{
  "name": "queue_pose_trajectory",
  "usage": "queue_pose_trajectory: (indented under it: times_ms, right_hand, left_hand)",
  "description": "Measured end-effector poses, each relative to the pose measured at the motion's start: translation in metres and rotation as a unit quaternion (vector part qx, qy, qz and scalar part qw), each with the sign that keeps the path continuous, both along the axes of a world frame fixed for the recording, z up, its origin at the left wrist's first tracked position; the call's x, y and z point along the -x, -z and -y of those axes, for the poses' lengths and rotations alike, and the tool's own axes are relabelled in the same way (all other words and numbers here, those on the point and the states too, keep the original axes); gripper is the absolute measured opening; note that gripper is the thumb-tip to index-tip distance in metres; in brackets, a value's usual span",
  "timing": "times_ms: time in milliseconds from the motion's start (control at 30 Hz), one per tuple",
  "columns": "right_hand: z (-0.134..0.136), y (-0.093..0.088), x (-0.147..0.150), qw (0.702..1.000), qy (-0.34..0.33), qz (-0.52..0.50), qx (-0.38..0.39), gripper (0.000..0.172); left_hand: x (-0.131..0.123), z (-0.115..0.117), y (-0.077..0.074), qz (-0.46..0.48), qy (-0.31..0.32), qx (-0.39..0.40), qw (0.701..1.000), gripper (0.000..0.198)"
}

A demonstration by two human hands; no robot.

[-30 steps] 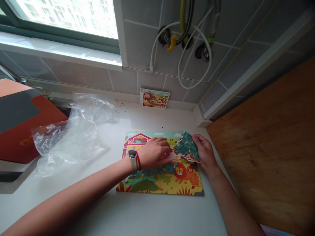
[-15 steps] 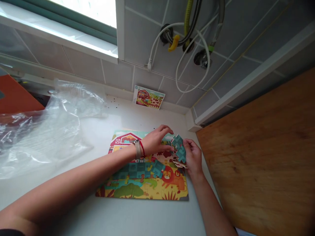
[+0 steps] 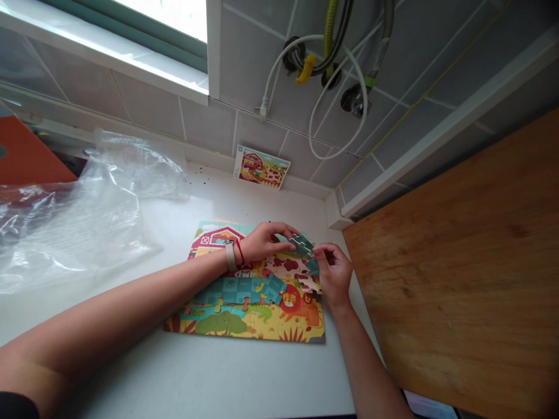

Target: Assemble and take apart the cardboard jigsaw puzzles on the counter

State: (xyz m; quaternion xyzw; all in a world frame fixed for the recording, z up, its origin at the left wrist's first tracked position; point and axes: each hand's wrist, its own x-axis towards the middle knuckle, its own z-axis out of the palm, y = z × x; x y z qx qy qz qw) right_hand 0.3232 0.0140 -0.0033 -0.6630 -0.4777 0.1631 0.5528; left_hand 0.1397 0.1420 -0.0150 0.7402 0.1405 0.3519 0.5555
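In the head view, I'm watching my left hand (image 3: 265,240) pinching teal puzzle pieces (image 3: 302,245) that the right hand (image 3: 336,272) is also gripping, above the puzzle's (image 3: 227,323) right side. I'm judging they're parting one off, the next move calling for light pulling. Plastic wrap (image 3: 87,224) is lying left on the white desk (image 3: 244,378), a picture card (image 3: 262,167) leaning against grey tiles (image 3: 209,129)

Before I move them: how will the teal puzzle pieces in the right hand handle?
The teal puzzle pieces in the right hand are probably light, given their thin edges. They look flat, so likely fairly stiff. Several share one grip, so they may slip apart.
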Motion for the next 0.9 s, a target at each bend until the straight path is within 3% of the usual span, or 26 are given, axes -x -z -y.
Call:
queue_pose_trajectory:
  times_ms: [100, 200, 267, 367, 533, 700, 833, 900]
  right_hand:
    - [0.002, -0.002, 0.003, 0.999, -0.025, -0.008, 0.024, 0.037]
    - [-0.001, 0.001, -0.001, 0.999, -0.021, -0.03, 0.008, 0.036]
    - [-0.004, 0.003, -0.006, 0.999, 0.002, -0.037, -0.019, 0.034]
    - [-0.007, 0.004, -0.007, 0.998, 0.03, -0.037, -0.044, 0.033]
    - [-0.003, 0.001, 0.018, 0.997, -0.041, -0.065, -0.025, 0.034]
    - [0.004, -0.001, 0.034, 0.997, -0.064, -0.04, -0.017, 0.037]
    - [0.005, -0.011, 0.013, 0.996, -0.067, -0.052, -0.004, 0.035]
    - [0.009, -0.02, -0.003, 0.995, -0.087, -0.015, 0.055, 0.031]
  left_hand:
    - [-0.003, -0.002, 0.006, 0.004, 0.008, 0.092, 0.996, 0.041]
    - [-0.004, -0.003, 0.009, 0.02, 0.031, 0.128, 0.991, 0.056]
    - [-0.003, -0.004, 0.009, 0.005, 0.042, 0.115, 0.992, 0.062]
    - [-0.001, -0.002, 0.005, -0.055, 0.077, 0.051, 0.994, 0.042]
    - [-0.002, 0.006, -0.001, -0.029, 0.086, -0.054, 0.994, 0.03]
    - [-0.004, 0.014, 0.003, -0.069, 0.106, -0.019, 0.992, 0.034]
    - [-0.003, 0.013, 0.005, -0.065, 0.074, -0.035, 0.994, 0.051]
    - [-0.003, 0.01, 0.004, -0.065, 0.051, -0.035, 0.996, 0.053]
